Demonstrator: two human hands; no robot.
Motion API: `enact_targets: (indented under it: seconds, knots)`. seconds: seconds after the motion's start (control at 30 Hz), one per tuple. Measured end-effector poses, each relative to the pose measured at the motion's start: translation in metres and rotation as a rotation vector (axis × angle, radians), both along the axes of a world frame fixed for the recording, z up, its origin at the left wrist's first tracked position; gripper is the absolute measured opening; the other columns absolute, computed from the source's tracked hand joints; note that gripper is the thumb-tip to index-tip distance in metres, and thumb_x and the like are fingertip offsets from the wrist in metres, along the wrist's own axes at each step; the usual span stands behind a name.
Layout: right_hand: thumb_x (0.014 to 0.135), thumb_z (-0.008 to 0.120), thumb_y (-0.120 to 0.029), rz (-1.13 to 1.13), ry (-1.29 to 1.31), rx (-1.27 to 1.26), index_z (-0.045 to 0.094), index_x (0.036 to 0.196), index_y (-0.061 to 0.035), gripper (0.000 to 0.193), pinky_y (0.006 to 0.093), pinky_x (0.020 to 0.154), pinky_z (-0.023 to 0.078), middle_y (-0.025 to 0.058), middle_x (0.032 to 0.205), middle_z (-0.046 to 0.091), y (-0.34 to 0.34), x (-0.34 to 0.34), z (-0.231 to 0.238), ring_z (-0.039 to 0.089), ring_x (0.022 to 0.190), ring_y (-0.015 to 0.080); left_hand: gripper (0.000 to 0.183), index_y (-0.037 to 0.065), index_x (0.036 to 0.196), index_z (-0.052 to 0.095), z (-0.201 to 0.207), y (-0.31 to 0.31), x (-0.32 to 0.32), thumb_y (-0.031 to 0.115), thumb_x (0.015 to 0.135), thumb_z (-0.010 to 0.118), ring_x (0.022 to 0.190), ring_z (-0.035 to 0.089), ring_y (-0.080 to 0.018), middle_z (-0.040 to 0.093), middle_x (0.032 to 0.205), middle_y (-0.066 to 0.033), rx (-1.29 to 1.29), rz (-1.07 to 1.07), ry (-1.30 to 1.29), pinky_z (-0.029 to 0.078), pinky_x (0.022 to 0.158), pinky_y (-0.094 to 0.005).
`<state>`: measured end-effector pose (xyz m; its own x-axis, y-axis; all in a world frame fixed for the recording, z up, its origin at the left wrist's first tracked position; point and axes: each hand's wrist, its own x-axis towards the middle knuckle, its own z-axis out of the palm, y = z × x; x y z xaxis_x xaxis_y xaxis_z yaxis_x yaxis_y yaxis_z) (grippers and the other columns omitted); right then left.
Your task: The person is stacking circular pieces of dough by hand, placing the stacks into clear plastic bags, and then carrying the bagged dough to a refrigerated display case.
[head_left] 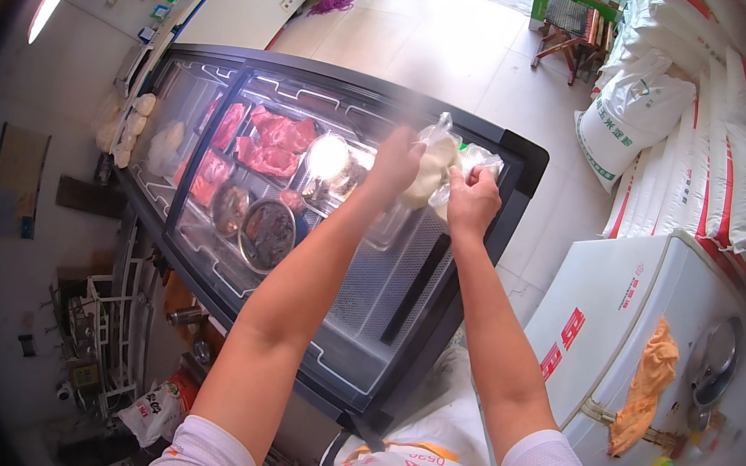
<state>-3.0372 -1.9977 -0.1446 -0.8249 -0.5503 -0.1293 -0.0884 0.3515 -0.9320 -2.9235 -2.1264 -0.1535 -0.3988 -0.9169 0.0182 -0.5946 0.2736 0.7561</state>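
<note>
Both arms reach over a dark-framed display cooler (392, 372). A clear plastic bag (435, 168) with something pale inside hangs between my hands above its far right end. My left hand (396, 163) is closed against the bag's left side, its fingers partly blurred and turned away. With bent fingers, my right hand (474, 204) pinches the plastic at the right. Below and left of my hands are trays of red meat (274, 143), a metal bowl of dark pieces (267, 233), and a round white item (328, 157).
A white chest freezer (598, 310) stands at right with an orange cloth (648, 387) on it. Stacked white sacks (731, 158) fill the far right. A folding stool (571, 28) stands on the tiled floor beyond. Racks and tools (109, 340) crowd the lower left.
</note>
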Motion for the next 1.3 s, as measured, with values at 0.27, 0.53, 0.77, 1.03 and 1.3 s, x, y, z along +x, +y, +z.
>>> enact_targets:
  seconds: [0.27,0.53,0.77,1.03,1.3]
  knots:
    - [0.1,0.072,-0.026,-0.03,0.076,0.075,0.058,0.138,0.0017,0.05,0.0512,0.11,0.046,0.022,0.128,0.068,0.044,-0.015,-0.045,0.06,0.125,0.0433,0.057,-0.002,0.134,0.068,-0.027,0.007,0.013,0.048,0.108,0.061,0.111,0.072,-0.04,0.076,0.116,-0.0251,0.158,0.061,-0.209,0.054,0.099,-0.0479]
    - [0.103,0.069,-0.022,0.139,-0.043,0.047,0.054,0.146,0.003,0.052,0.0458,0.105,0.054,0.0238,0.136,0.07,0.067,-0.008,-0.043,0.069,0.122,0.0379,0.051,-0.004,0.129,0.067,-0.021,0.043,0.037,0.041,0.107,0.061,0.117,0.068,-0.0396,0.072,0.124,-0.0256,0.204,0.261,-0.04,0.052,0.102,-0.0466]
    - [0.105,0.065,-0.008,0.134,0.103,0.018,0.054,0.147,0.0019,0.044,0.0397,0.108,0.053,0.0178,0.136,0.068,0.196,-0.037,-0.071,0.067,0.122,0.028,0.029,0.006,0.112,0.07,0.051,0.206,0.17,-0.005,0.085,0.074,0.092,0.065,-0.0275,0.062,0.098,-0.0122,-0.016,0.439,0.122,0.054,0.084,-0.0404]
    - [0.106,0.059,0.001,0.399,0.403,0.157,0.055,0.146,0.0019,0.04,0.0384,0.108,0.054,0.0183,0.135,0.068,0.322,0.128,0.013,0.068,0.123,0.0284,0.02,0.006,0.103,0.077,0.063,0.444,0.388,-0.002,0.084,0.077,0.086,0.069,-0.0168,0.071,0.095,-0.0061,0.462,0.465,0.384,0.056,0.08,-0.0337]
    - [0.098,0.064,0.007,0.957,0.25,-0.033,0.064,0.136,-0.0001,0.038,0.0353,0.098,0.054,0.0116,0.129,0.071,0.385,0.444,0.031,0.068,0.118,0.0222,0.02,0.003,0.102,0.083,-0.002,0.582,0.633,0.008,0.083,0.088,0.089,0.077,-0.0137,0.083,0.096,-0.0078,0.685,0.613,0.656,0.061,0.082,-0.0311]
